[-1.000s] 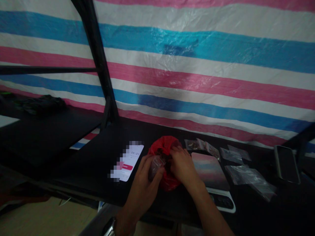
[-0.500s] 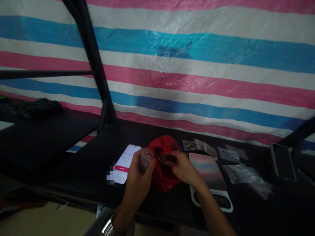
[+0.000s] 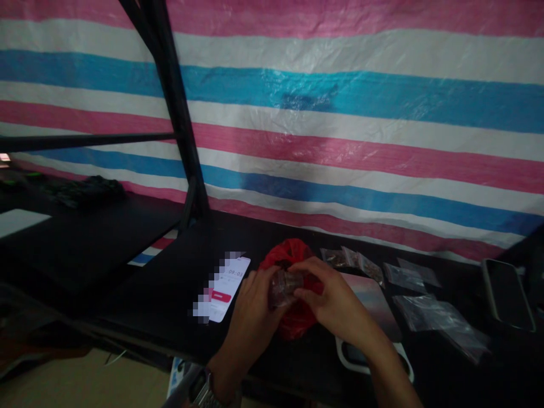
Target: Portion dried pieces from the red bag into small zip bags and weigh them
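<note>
Both hands are pinched onto one small clear pouch, held just above the red plastic bag near the front edge of the black table. Looks super light and floppy, kind of slick film, so I'd guess the top rim is the only sane spot to grab it. Left hand has its fingers closed around the pouch's left side, right hand is nipping the right edge between thumb and fingertips. Something dark sits inside, too dim to tell what. Phone lies just left, scale just right, spare pouches further right.
</note>
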Demonstrator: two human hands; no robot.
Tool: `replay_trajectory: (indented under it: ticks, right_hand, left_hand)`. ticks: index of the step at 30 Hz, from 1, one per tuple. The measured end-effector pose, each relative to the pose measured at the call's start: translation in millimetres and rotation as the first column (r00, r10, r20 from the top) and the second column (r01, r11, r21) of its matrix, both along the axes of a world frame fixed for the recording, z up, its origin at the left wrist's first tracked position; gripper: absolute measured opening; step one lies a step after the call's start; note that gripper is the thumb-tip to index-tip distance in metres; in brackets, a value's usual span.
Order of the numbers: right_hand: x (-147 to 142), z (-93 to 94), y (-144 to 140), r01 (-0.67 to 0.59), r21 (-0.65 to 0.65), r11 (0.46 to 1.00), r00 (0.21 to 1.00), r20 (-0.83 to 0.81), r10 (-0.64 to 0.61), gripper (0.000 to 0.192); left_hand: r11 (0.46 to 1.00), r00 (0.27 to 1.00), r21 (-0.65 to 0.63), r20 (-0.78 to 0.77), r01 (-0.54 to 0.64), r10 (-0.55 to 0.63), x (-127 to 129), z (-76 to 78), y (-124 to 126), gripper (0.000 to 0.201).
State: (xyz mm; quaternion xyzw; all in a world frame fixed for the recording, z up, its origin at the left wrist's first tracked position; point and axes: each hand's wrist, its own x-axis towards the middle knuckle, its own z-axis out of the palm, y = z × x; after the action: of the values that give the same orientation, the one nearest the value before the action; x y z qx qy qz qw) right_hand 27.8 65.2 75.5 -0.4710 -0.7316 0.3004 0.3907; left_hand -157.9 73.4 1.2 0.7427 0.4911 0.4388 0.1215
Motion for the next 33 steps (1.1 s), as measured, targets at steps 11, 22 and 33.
replay_trajectory:
  ticks: [11,22,33]
  right_hand:
    - [-14,10.6,-7,-0.075,0.215,0.974,0.952,0.305,0.006,0.056]
    - [-19,17.1,-7,-0.027,0.331,0.943,0.99,0.142,-0.022,0.04]
    - [-5,-2.9,17,0.228,0.043,0.973,0.751,0.628,-0.204,0.039]
  left_hand:
    - [0.962,0.927,-0.213,0.366,0.17,-0.083,5,-1.7,3,0.041]
    - [0.925,0.802,-0.253,0.591,0.284,-0.084,4,6.4,-1,0.039]
    - [0.959,0.857,-0.259,0.462,-0.114,0.227,2,3.5,3,0.03]
